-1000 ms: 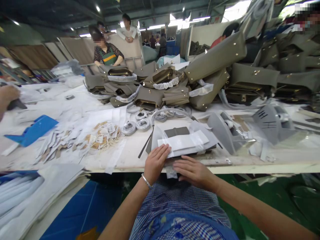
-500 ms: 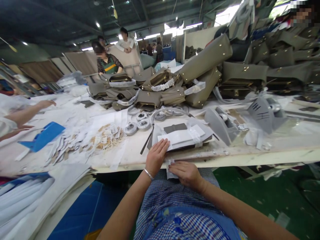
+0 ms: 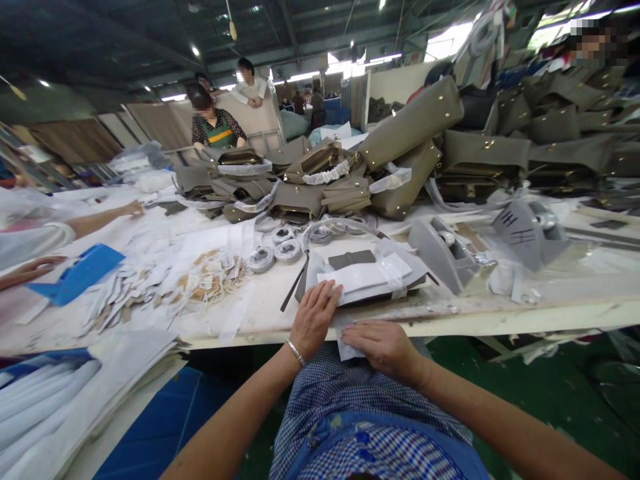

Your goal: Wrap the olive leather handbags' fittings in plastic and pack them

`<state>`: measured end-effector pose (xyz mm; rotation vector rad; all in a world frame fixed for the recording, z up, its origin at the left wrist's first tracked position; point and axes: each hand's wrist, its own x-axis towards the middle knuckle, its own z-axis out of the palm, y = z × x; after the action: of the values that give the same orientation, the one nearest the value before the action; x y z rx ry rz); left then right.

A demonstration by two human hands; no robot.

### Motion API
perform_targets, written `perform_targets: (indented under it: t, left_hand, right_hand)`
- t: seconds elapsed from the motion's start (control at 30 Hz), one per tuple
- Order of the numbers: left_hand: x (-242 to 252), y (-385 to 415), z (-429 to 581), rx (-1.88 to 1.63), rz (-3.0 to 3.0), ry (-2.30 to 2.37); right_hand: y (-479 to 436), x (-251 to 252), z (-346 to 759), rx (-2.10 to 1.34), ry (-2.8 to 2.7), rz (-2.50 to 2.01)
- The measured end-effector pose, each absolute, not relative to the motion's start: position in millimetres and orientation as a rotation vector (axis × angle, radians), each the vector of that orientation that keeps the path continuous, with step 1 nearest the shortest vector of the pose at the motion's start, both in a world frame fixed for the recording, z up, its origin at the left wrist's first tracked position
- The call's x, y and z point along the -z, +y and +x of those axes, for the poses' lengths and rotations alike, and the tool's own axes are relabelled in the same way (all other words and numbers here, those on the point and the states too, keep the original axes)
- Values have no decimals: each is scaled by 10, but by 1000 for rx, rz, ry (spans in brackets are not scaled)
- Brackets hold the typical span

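Note:
An olive-grey handbag (image 3: 353, 258) lies flat in front of me, with white packing paper (image 3: 360, 279) and clear film over it. My left hand (image 3: 314, 319) rests with fingers stretched out on the near left corner of the paper. To its right, my right hand (image 3: 387, 348) has its fingers pressed together on a translucent strip (image 3: 347, 348) that hangs over the table's front edge. The thumb of the right hand is hidden. The bag's wrapped handle (image 3: 340, 223) arches behind it on the table.
Coiled wrapped straps (image 3: 287, 250) and a heap of tags (image 3: 215, 273) lie to the left. Two grey tape dispensers (image 3: 440, 257) stand at right. Olive handbags (image 3: 300, 200) are piled behind. A co-worker's hands (image 3: 133, 208) reach in at left, near a blue dispenser (image 3: 83, 273).
Both my hands keep nearly the same places; the right has shifted slightly to the right with the strip. At left, the co-worker's far hand has reached further right.

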<state>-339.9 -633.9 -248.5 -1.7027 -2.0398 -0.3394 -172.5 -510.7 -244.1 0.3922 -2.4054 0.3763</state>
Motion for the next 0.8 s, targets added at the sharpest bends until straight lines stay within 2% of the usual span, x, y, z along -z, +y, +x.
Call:
perform_targets:
  t: [0.37, 0.63, 0.8]
  left_hand:
    - [2534, -6358, -3346, 421, -1693, -2078]
    - [2602, -6452, -3362, 552, -1727, -2008]
    - [2604, -6469, -3392, 645, -1750, -2033]
  right_hand:
    - [-4905, 1995, -2092, -320, -2452, 191]
    - [-4756, 1985, -2478, -581, -2515, -184]
    - [-4702, 2009, -2651, -549, -2639, -343]
